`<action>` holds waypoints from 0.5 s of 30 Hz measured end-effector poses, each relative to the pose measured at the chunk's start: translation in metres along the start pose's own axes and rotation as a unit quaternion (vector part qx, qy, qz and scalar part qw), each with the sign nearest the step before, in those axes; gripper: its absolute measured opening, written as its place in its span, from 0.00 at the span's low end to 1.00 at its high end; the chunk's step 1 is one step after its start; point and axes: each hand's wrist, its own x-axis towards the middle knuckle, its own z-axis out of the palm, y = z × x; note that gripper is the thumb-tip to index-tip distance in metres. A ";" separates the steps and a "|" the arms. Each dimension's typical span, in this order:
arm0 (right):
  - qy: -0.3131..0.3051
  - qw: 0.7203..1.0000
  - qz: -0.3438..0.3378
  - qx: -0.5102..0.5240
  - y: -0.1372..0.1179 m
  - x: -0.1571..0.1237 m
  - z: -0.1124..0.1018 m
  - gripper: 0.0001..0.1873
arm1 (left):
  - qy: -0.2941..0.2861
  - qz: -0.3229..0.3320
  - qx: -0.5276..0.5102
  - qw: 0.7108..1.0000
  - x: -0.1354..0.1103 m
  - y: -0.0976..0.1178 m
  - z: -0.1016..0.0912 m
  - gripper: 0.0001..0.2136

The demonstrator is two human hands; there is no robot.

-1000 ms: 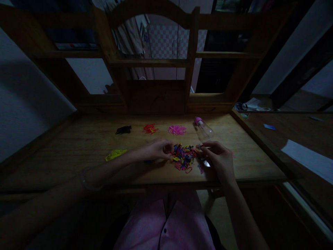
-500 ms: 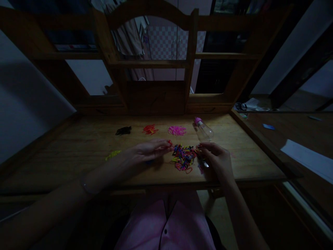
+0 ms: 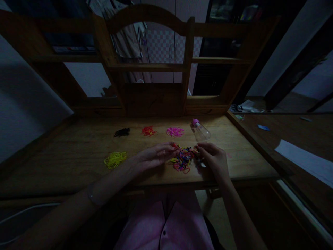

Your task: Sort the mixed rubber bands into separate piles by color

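A mixed heap of small coloured rubber bands [image 3: 183,159] lies on the wooden desk between my hands. My left hand [image 3: 157,152] hovers at the heap's left edge, its fingertips closed on red rubber bands [image 3: 176,147]. At the right edge, my right hand [image 3: 213,158] has thumb and forefinger pinched at the bands; what exactly they hold is too dark to make out. A small shiny object [image 3: 202,164] lies partly under the right hand. Sorted piles are behind and left: black bands [image 3: 122,132], red bands [image 3: 148,131], pink bands [image 3: 175,132] and yellow bands [image 3: 115,159].
Behind the pink pile's right side lies a clear bulb-shaped bottle [image 3: 202,132] with a pink cap. A wooden shelf unit [image 3: 153,99] rises at the desk's back. To the right, a lower brown surface carries a white paper sheet [image 3: 304,158] and a blue card [image 3: 263,127].
My left hand has shifted right, over the heap's left edge, and the yellow pile shows more fully. My right hand stays by the heap. The view has shifted slightly.
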 end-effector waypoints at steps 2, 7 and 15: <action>0.005 1.000 0.002 -0.001 -0.001 0.000 0.001 0.16 | 0.021 -0.075 -0.193 0.978 -0.004 0.000 0.004 0.11; 0.001 1.000 -0.018 -0.013 -0.004 0.001 0.001 0.14 | -0.047 -0.089 -0.243 0.965 -0.007 0.001 0.012 0.19; 0.027 0.987 -0.101 -0.125 -0.012 0.002 0.003 0.10 | -0.084 -0.056 -0.347 0.932 0.003 -0.016 0.017 0.22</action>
